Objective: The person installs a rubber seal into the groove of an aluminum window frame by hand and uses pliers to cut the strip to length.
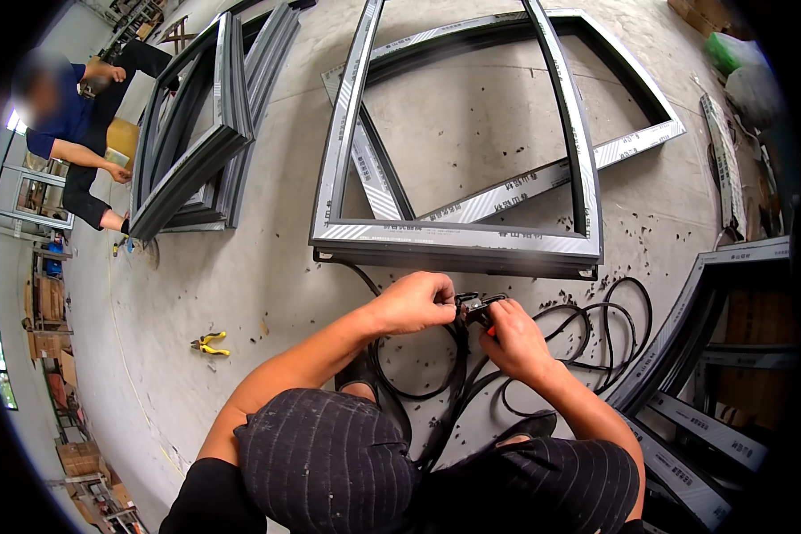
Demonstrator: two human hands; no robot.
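Observation:
My left hand point(416, 301) is closed in a pinch on the end of a black rubber strip point(457, 356), just in front of the nearest frame. Close beside it, my right hand point(516, 340) grips a small dark hand tool point(477, 311) with a metal head and a bit of red at the handle. The tool's head meets the strip between my hands; its exact kind is hard to make out. From there the strip hangs down between my knees and spreads in loose loops point(627, 334) over the floor to the right.
A grey window frame point(454, 236) lies ahead, over another angled frame point(636, 147). More frames stand at left point(231, 133) and right point(712, 427). Yellow-handled pliers point(210, 343) and black scraps lie on the concrete floor point(267, 294). A person point(76, 133) sits far left.

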